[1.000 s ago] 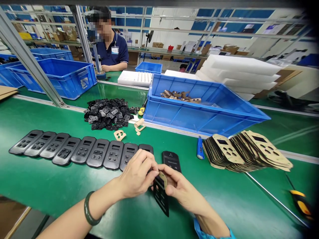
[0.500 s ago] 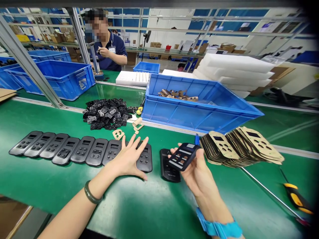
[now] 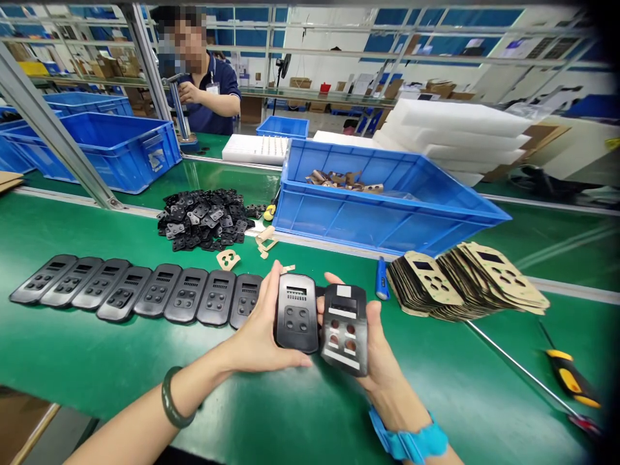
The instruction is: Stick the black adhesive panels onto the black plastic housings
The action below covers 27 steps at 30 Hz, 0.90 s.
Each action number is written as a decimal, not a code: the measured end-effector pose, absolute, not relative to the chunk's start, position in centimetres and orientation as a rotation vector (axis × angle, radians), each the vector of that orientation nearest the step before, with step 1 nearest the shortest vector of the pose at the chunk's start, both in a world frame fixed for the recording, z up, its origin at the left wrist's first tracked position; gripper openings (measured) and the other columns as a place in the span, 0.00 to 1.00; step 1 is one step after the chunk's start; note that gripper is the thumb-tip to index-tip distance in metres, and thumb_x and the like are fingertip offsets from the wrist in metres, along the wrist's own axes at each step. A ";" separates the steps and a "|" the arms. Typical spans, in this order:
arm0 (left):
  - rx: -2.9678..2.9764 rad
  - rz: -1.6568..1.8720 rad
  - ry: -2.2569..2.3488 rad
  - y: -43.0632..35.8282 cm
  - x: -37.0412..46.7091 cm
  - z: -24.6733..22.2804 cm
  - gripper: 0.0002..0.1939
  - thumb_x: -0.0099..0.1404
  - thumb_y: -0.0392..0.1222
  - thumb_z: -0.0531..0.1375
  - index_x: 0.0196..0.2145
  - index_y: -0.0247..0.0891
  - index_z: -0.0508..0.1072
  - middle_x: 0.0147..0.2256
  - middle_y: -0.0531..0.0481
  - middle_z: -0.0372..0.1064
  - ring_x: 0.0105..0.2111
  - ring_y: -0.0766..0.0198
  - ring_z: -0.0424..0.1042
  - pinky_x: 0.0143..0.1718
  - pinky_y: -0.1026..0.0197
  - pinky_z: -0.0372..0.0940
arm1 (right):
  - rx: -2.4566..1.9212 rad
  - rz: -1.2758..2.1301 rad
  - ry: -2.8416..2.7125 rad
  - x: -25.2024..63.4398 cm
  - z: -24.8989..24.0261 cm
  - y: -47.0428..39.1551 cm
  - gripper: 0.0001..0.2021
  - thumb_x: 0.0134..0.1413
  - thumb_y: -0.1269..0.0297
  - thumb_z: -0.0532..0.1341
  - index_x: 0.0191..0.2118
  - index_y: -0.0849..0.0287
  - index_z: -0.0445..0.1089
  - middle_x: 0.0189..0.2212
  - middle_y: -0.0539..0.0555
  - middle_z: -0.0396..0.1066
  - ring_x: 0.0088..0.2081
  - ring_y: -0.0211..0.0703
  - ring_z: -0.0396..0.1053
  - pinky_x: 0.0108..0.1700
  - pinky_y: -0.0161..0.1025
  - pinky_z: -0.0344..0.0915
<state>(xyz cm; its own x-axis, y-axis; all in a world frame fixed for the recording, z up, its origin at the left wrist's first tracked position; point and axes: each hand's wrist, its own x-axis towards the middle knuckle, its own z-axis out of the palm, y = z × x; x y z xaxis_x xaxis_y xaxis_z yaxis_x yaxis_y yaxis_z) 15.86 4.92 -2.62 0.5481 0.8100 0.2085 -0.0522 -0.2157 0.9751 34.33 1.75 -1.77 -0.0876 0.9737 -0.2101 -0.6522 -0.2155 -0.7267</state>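
Observation:
My left hand point(image 3: 259, 332) grips a black four-button housing point(image 3: 297, 313) by its left side, thumb along the lower edge. Just right of it, my right hand point(image 3: 372, 342) holds a thin black panel point(image 3: 343, 329) with white strips and round holes, fingers behind it. The two pieces are side by side, nearly touching. A row of similar black housings point(image 3: 181, 295) lies to the left on the green table point(image 3: 232, 413). A dark piece shows partly behind the panel.
A pile of small black plates point(image 3: 203, 218) and a blue bin point(image 3: 382, 216) stand farther back. Stacked beige-backed panels point(image 3: 433, 284), a blue tool point(image 3: 382, 279) and a yellow-black screwdriver point(image 3: 570, 374) lie right. A person point(image 3: 213, 97) works across the table.
My left hand has closed on the end housing of the row and moved it right. My right hand has turned the panel more upright beside it.

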 end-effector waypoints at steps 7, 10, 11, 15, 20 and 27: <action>0.526 0.842 0.450 4.7 16.9 -2.1 0.26 0.59 0.36 0.61 0.56 0.32 0.64 0.51 0.37 0.67 0.50 0.54 0.68 0.52 0.55 0.59 | -0.811 1.668 -0.562 34.3 -1.7 1.9 0.34 0.42 0.35 0.63 0.53 0.48 0.68 0.29 0.48 0.64 0.24 0.32 0.59 0.24 0.28 0.63; 0.442 0.843 0.453 4.7 17.0 -2.3 0.23 0.60 0.32 0.60 0.54 0.34 0.67 0.46 0.42 0.72 0.44 0.60 0.71 0.49 0.58 0.61 | -0.851 1.650 -0.552 34.4 -1.4 1.9 0.31 0.44 0.37 0.63 0.51 0.50 0.69 0.27 0.47 0.61 0.22 0.30 0.54 0.20 0.25 0.58; 0.443 0.838 0.451 4.6 17.0 -2.4 0.22 0.61 0.31 0.59 0.54 0.34 0.67 0.45 0.42 0.73 0.43 0.61 0.71 0.49 0.59 0.61 | -0.880 1.625 -0.557 34.4 -1.3 1.9 0.28 0.46 0.41 0.65 0.51 0.49 0.69 0.26 0.46 0.59 0.21 0.29 0.52 0.19 0.24 0.56; 0.479 0.807 0.442 4.5 17.1 -2.7 0.18 0.63 0.32 0.59 0.51 0.33 0.69 0.41 0.42 0.74 0.39 0.63 0.72 0.46 0.61 0.62 | -1.049 1.444 -0.719 34.4 -1.2 1.7 0.20 0.49 0.57 0.68 0.49 0.48 0.69 0.24 0.43 0.55 0.18 0.26 0.45 0.13 0.20 0.48; 0.451 0.780 0.451 4.4 17.2 -2.7 0.17 0.63 0.35 0.60 0.50 0.36 0.70 0.43 0.43 0.73 0.42 0.61 0.72 0.48 0.58 0.61 | -1.181 1.270 -1.019 34.1 -1.7 1.5 0.19 0.54 0.57 0.64 0.52 0.49 0.68 0.26 0.44 0.55 0.15 0.25 0.51 0.12 0.24 0.52; 0.459 0.785 0.429 4.4 17.3 -2.8 0.15 0.65 0.37 0.59 0.50 0.35 0.70 0.42 0.43 0.73 0.41 0.61 0.72 0.46 0.60 0.62 | -1.240 1.302 -1.141 34.0 -2.1 1.4 0.19 0.56 0.57 0.63 0.54 0.50 0.67 0.23 0.42 0.52 0.14 0.25 0.52 0.14 0.25 0.53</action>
<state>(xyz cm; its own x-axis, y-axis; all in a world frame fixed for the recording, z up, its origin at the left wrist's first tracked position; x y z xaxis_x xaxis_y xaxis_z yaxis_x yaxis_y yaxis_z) 17.29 4.37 -2.77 0.6328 0.7494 -0.1948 -0.5687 0.6206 0.5398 33.99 1.44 -2.06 -0.0117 0.9958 -0.0903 -0.0413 -0.0907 -0.9950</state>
